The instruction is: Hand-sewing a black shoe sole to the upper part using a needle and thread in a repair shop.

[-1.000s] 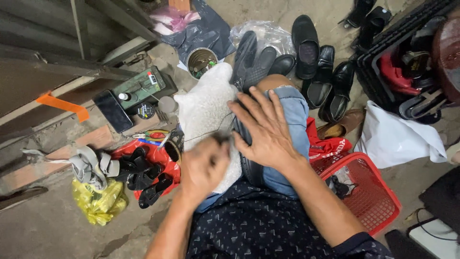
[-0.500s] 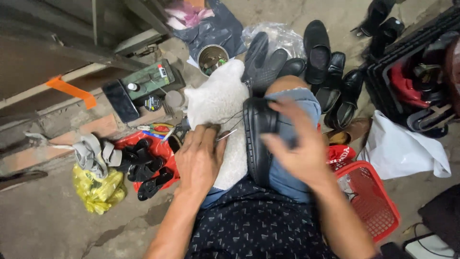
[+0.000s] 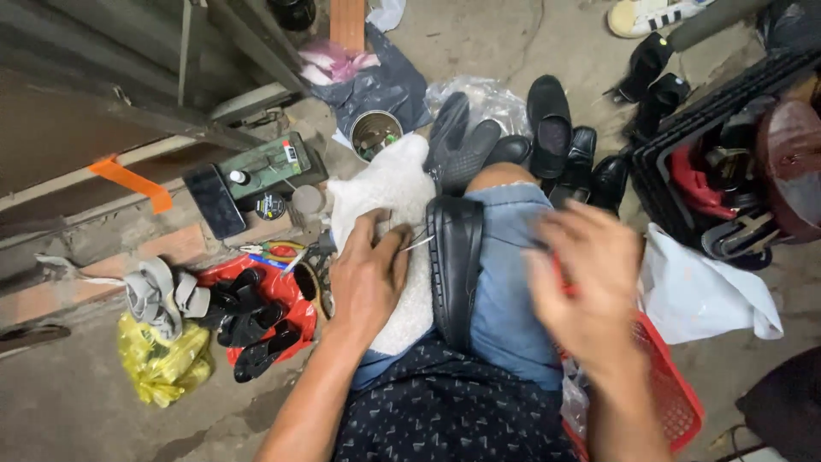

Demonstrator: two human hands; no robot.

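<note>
A black leather shoe (image 3: 455,265) lies sole-side up along my lap, between my jeans-covered right knee (image 3: 513,257) and a white cloth (image 3: 389,192) over my left leg. My left hand (image 3: 368,278) rests on the white cloth right beside the shoe, fingers pinched on a thin white thread or needle (image 3: 417,243) at the shoe's edge. My right hand (image 3: 586,287) is blurred, lifted off to the right of the shoe above the thigh, with something red showing at its fingers; what it holds is unclear.
Several black shoes (image 3: 547,120) stand on the floor ahead of my knees. A red basket (image 3: 676,393) sits at my right, a white bag (image 3: 701,291) beyond it. A tin can (image 3: 375,133), green box (image 3: 265,167), phone (image 3: 212,201), pliers (image 3: 274,251) and black heel pieces (image 3: 248,321) lie left.
The black shoe came onto my lap. My right hand first lay flat on my knee, then held the shoe, and has now pulled away to the right. The left hand stayed by the cloth.
</note>
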